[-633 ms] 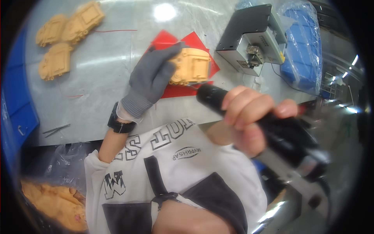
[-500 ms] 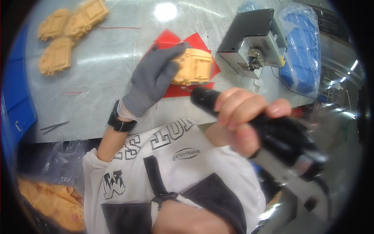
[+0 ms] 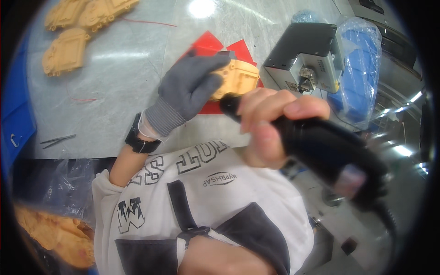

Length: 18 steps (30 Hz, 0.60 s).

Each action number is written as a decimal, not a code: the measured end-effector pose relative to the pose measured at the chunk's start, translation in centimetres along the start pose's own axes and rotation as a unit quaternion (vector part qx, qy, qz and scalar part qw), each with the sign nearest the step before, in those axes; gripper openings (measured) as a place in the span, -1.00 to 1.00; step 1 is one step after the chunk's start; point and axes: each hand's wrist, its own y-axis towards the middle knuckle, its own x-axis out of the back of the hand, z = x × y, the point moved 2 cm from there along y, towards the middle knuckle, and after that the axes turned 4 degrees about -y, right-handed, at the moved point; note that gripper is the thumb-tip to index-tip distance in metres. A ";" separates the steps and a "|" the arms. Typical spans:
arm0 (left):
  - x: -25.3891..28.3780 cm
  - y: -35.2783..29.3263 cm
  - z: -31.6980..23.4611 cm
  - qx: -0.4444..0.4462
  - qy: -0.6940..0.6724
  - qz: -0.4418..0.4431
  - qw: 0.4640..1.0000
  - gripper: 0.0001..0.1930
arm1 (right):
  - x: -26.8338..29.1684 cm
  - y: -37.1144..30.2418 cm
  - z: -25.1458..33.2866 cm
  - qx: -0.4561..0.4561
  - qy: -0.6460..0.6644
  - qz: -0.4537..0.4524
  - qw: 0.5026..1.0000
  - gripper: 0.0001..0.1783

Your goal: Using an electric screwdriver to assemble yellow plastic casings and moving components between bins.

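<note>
My left hand [image 3: 183, 85], in a grey knit glove, is closed on the left side of a yellow-orange plastic housing [image 3: 244, 75]. The housing rests over a red plate-like fixture [image 3: 207, 43] on the table, with a dark block at its upper edge. My bare right hand [image 3: 270, 121] wraps round a black electric screwdriver [image 3: 330, 151] with a cord at its rear. The front end of the screwdriver is at the housing's lower edge; its tip is hidden, so I cannot tell whether it touches a screw.
More yellow-orange housings [image 3: 68, 52] lie at the far left of the metal table [image 3: 123, 82], near thin red wires. Tweezers [image 3: 58, 141] lie by the front left edge. A black-and-grey boxy machine [image 3: 302, 55] stands right of the fixture, beside a plastic-wrapped blue bin [image 3: 360, 68].
My right hand has brought the screwdriver left and up, so its front end now meets the housing's lower edge. The left hand keeps its hold; the whole view has shifted slightly.
</note>
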 end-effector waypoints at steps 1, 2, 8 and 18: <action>0.1 0.0 0.0 0.012 -0.003 0.005 1.000 -0.72 | -0.1 0.2 -0.1 -0.010 0.006 0.009 1.000 -0.55; 0.2 0.0 0.0 0.023 -0.006 0.010 1.000 -0.72 | -0.2 0.4 -0.2 -0.020 0.011 0.018 1.000 -0.57; 0.2 0.6 -0.1 0.079 -0.016 0.047 0.996 -0.68 | 0.4 0.0 -0.2 0.006 0.021 -0.006 1.000 -0.58; -0.6 0.0 -0.8 0.142 -0.045 0.052 0.988 -0.68 | 8.8 -3.3 4.8 0.007 -0.013 -0.170 0.985 -0.54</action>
